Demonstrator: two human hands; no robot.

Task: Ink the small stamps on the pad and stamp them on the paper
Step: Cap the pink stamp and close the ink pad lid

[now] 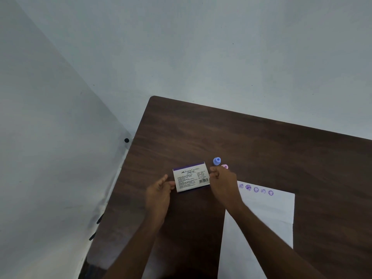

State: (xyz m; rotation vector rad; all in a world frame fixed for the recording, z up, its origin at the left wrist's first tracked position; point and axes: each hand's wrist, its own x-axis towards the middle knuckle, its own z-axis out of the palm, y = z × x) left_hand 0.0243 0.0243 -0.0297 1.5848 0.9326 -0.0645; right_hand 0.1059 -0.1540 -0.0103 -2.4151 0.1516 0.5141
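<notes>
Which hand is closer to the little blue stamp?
The right hand. It sits just in front of the blue stamp, its fingertips close below it. The left hand is farther off, on the far side of the stamp pad.

I am reading "FABER-CASTELL" in dark capitals across the top of the white label on the stamp pad box (pixel 191 176), with a small logo to its left and "STAMP PAD" in smaller letters just beneath. Below that, blocks of fine print and a barcode at the label's lower right are showing too small for me to read. Nothing else here is carrying legible words.
</notes>
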